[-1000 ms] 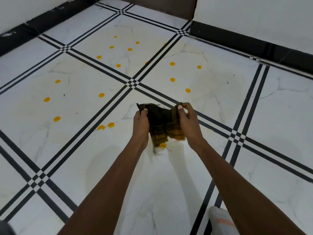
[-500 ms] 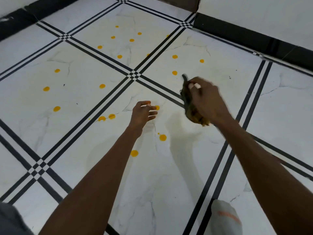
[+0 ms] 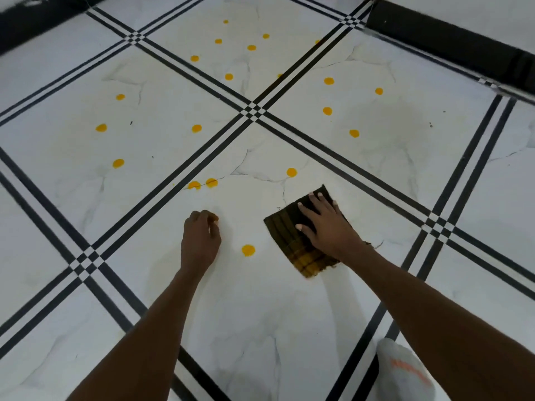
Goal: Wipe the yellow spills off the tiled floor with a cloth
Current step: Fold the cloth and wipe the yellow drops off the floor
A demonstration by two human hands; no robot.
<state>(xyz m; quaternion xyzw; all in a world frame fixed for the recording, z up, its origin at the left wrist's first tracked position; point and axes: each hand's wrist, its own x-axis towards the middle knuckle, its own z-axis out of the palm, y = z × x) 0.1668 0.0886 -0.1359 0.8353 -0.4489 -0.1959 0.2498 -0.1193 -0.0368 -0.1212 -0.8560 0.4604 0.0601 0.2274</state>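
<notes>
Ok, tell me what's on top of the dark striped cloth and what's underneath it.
The right hand lies flat on the dark striped cloth, fingers spread. Beneath it is the white marble-look tiled floor; whether a yellow spill sits under the cloth cannot be seen.

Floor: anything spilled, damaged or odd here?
Yes. Yellow spills dot several tiles of the floor, the nearest between the left hand and the cloth, which lies flat under the right hand. The thin dark lines look like marble veining, though cracks cannot be ruled out.

White marble-look floor tiles are edged by paired black lines; a black skirting runs below the pale wall.
</notes>
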